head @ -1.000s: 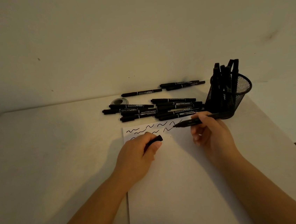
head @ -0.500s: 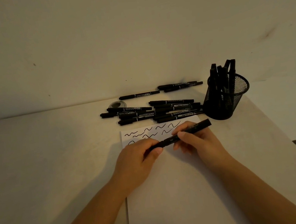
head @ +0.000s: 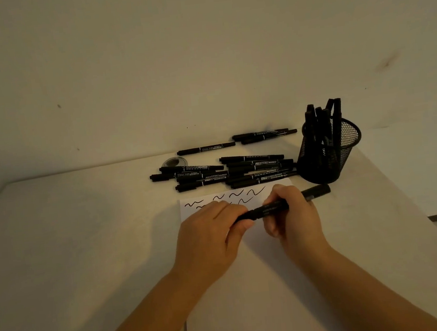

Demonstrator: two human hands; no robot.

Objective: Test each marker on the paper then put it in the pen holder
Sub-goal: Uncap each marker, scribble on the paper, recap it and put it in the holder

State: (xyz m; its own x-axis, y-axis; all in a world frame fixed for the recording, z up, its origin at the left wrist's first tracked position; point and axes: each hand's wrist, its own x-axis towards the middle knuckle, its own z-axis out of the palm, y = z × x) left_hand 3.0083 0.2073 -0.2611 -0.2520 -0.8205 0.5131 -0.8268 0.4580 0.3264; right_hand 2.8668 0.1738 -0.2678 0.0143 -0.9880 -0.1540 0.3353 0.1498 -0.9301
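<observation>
Both my hands hold one black marker [head: 314, 192] level above the white paper [head: 264, 281]. My right hand [head: 292, 211] grips its barrel, with the marker's right end sticking out toward the holder. My left hand [head: 210, 230] grips the marker's left end, where the cap sits against the barrel. Black squiggles [head: 226, 198] run along the paper's top edge, partly hidden by my hands. The black mesh pen holder [head: 345, 149] stands at the right behind the paper, with several markers upright in it.
A pile of several black markers [head: 226, 171] lies behind the paper, and a few more markers [head: 236, 141] rest near the wall. A small round dark object [head: 172, 161] sits by the pile. The table's right edge [head: 403, 194] runs diagonally past the holder.
One second ago my right hand held the uncapped marker at the squiggles while my left hand held the cap. Both hands have since come together, and the cap is now on the marker's left end.
</observation>
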